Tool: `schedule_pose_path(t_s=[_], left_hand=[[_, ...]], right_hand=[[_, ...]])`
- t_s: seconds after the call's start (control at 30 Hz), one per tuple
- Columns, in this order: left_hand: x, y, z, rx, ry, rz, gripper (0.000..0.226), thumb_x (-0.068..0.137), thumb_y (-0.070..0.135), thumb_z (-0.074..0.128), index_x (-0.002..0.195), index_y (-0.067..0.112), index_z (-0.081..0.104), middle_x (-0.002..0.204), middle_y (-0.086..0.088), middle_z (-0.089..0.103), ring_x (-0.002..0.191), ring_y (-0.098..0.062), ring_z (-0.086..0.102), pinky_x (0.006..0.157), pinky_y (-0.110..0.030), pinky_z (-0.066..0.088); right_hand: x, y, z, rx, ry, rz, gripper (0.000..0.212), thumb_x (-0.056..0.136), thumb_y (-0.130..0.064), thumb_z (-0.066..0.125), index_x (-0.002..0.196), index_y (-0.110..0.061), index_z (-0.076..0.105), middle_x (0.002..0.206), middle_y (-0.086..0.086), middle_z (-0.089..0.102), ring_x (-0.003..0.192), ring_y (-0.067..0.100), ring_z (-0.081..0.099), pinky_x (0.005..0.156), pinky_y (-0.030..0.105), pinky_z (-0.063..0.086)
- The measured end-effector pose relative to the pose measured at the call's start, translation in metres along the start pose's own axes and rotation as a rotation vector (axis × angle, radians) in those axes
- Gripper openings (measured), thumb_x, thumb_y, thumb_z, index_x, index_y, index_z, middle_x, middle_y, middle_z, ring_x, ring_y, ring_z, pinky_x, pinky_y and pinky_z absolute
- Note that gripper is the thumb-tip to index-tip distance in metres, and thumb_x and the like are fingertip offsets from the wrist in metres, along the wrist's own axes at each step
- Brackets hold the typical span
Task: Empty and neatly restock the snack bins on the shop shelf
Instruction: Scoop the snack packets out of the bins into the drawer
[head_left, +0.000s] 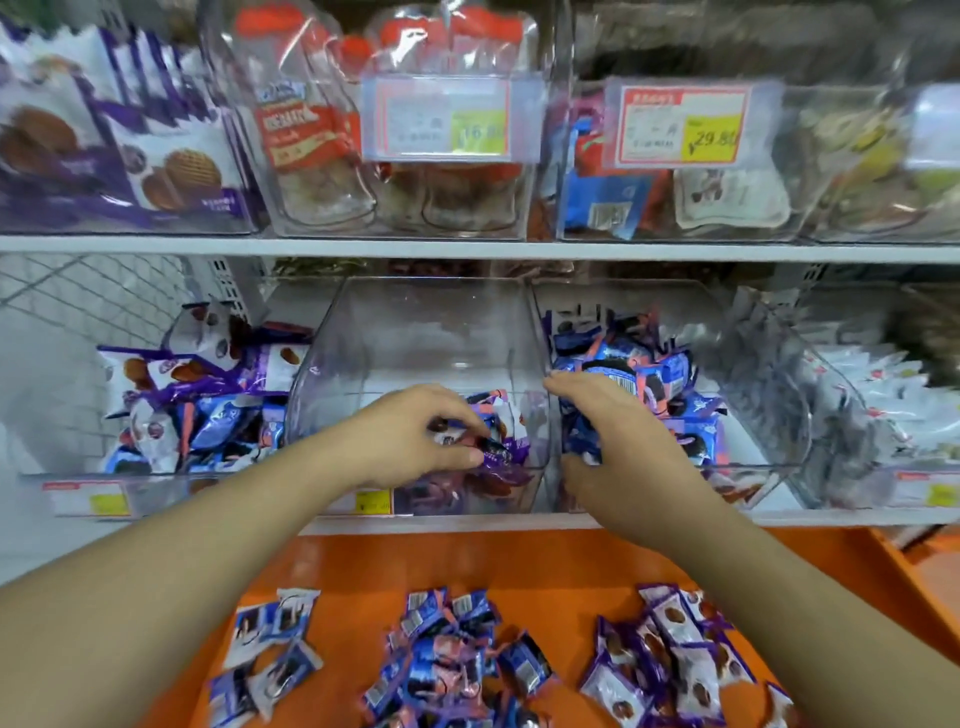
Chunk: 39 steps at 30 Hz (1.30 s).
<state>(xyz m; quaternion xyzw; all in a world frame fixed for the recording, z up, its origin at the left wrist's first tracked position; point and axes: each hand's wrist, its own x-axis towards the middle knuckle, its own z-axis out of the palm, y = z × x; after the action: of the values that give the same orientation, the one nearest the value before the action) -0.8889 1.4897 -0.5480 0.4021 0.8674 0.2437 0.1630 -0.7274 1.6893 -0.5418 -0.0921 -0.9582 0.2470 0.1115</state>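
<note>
1. A white shop shelf carries rows of clear plastic bins.
2. An orange tray lies below the shelf, strewn with small wrapped snacks.
3. The middle bin on the lower shelf is nearly empty; a few packets lie at its front.
4. The right bin beside it is piled with blue and pink packets.
5. The left hand reaches into the middle bin, fingers pinching a purple packet.
6. The right hand curls around packets in the right bin.
</note>
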Motion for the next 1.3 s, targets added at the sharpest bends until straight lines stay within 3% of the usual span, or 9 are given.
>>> schedule_pose_path(t_s=[0.2, 0.47, 0.6, 0.7, 0.77, 0.87, 1.0, 1.1, 1.3], left_hand=[[0.027, 0.004, 0.005, 0.129, -0.073, -0.062, 0.019, 0.081, 0.042, 0.087, 0.099, 0.042, 0.080, 0.115, 0.015, 0.073, 0.107, -0.012, 0.066, 0.097, -0.035, 0.055], [0.015, 0.008, 0.004, 0.039, 0.249, -0.136, 0.008, 0.084, 0.034, 0.086, 0.089, 0.037, 0.081, 0.090, 0.003, 0.077, 0.081, -0.017, 0.070, 0.073, -0.032, 0.057], [-0.017, 0.010, -0.020, -0.075, 0.447, -0.116, 0.007, 0.086, 0.034, 0.084, 0.088, 0.040, 0.080, 0.089, 0.010, 0.077, 0.053, -0.015, 0.064, 0.048, -0.026, 0.051], [-0.052, 0.011, -0.034, -0.203, 0.506, -0.107, 0.009, 0.087, 0.030, 0.083, 0.089, 0.038, 0.081, 0.083, 0.018, 0.075, 0.051, -0.014, 0.065, 0.043, -0.021, 0.051], [-0.077, 0.009, -0.038, -0.278, 0.499, -0.117, 0.010, 0.085, 0.027, 0.084, 0.089, 0.036, 0.081, 0.086, 0.017, 0.076, 0.063, -0.002, 0.068, 0.053, -0.012, 0.050], [-0.111, -0.004, -0.039, -0.380, 0.467, -0.155, 0.011, 0.080, 0.030, 0.086, 0.086, 0.038, 0.082, 0.083, 0.017, 0.077, 0.080, 0.000, 0.071, 0.080, -0.029, 0.056], [-0.143, -0.022, -0.032, -0.443, 0.481, -0.179, 0.012, 0.077, 0.032, 0.087, 0.084, 0.041, 0.082, 0.083, 0.018, 0.077, 0.081, 0.000, 0.071, 0.076, -0.024, 0.055], [-0.148, -0.034, -0.031, -0.494, 0.489, -0.198, 0.012, 0.077, 0.027, 0.087, 0.083, 0.036, 0.082, 0.078, 0.023, 0.075, 0.078, 0.003, 0.070, 0.065, -0.008, 0.052], [-0.147, -0.047, -0.035, -0.490, 0.506, -0.215, 0.010, 0.079, 0.035, 0.087, 0.086, 0.041, 0.081, 0.083, 0.029, 0.074, 0.078, 0.006, 0.069, 0.072, -0.021, 0.052]], right_hand=[[0.000, 0.005, 0.000, 0.038, -0.008, -0.004, 0.079, 0.091, -0.001, 0.064, 0.160, -0.030, 0.037, 0.166, -0.013, 0.033, 0.155, 0.012, 0.025, 0.122, 0.028, 0.025], [0.000, 0.007, -0.001, 0.060, -0.003, -0.020, 0.073, 0.095, -0.006, 0.064, 0.159, -0.031, 0.039, 0.166, -0.015, 0.034, 0.154, 0.009, 0.025, 0.122, 0.024, 0.023], [0.000, 0.004, 0.001, 0.055, 0.012, -0.011, 0.067, 0.099, -0.012, 0.063, 0.159, -0.031, 0.039, 0.166, -0.015, 0.034, 0.155, 0.010, 0.026, 0.127, 0.031, 0.025], [0.002, -0.003, 0.001, 0.025, 0.040, -0.006, 0.062, 0.100, -0.016, 0.063, 0.158, -0.029, 0.042, 0.163, -0.012, 0.039, 0.152, 0.011, 0.030, 0.122, 0.026, 0.023], [0.007, -0.009, 0.000, -0.009, 0.082, -0.024, 0.057, 0.101, -0.019, 0.064, 0.154, -0.026, 0.047, 0.159, -0.010, 0.045, 0.149, 0.012, 0.034, 0.117, 0.022, 0.023], [0.021, -0.019, 0.000, -0.082, 0.131, -0.072, 0.051, 0.098, -0.017, 0.068, 0.147, -0.021, 0.056, 0.151, -0.005, 0.054, 0.146, 0.017, 0.038, 0.118, 0.024, 0.022], [0.065, -0.029, 0.002, -0.331, 0.029, -0.158, 0.050, 0.089, -0.025, 0.077, 0.138, -0.022, 0.066, 0.138, -0.002, 0.063, 0.135, 0.028, 0.047, 0.119, 0.038, 0.029], [0.096, -0.038, 0.002, -0.583, -0.167, -0.090, 0.055, 0.090, -0.039, 0.073, 0.143, -0.036, 0.060, 0.154, -0.010, 0.051, 0.140, 0.031, 0.043, 0.117, 0.047, 0.029], [0.122, -0.030, 0.016, -0.773, -0.265, -0.022, 0.029, 0.076, -0.051, 0.074, 0.102, -0.040, 0.069, 0.138, -0.014, 0.063, 0.134, 0.027, 0.051, 0.119, 0.050, 0.023]])
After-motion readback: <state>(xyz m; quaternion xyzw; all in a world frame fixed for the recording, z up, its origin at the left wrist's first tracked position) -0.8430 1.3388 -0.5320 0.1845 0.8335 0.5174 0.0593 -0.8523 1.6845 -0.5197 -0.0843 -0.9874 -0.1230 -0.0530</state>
